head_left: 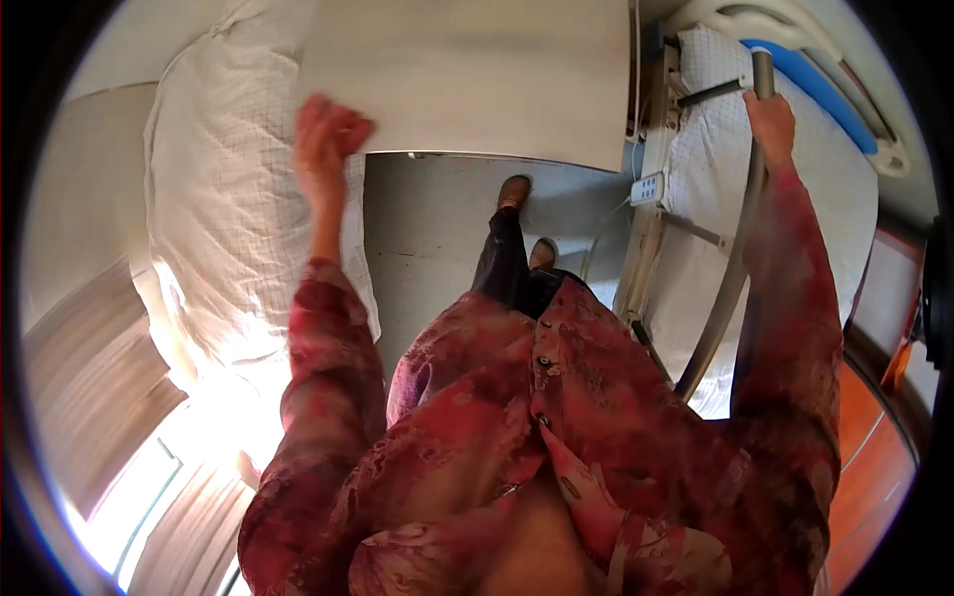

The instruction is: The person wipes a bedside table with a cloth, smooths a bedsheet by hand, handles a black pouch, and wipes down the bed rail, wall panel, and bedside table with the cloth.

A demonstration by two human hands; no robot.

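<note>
My right hand is closed around the upper end of a curved metal bed rail beside the bed on the right. My left hand is raised on the left, overlapping the near-left corner of a pale cabinet top. Its fingers are curled closed and a little blurred. Whether anything is inside them, or whether the hand touches the cabinet, I cannot tell. Both arms are in red patterned sleeves.
A bed with a rumpled white sheet lies left, and another white-sheeted bed right, with a blue-panelled end board. A white button handset hangs at its side. My shoes stand on the grey floor. An orange panel is lower right.
</note>
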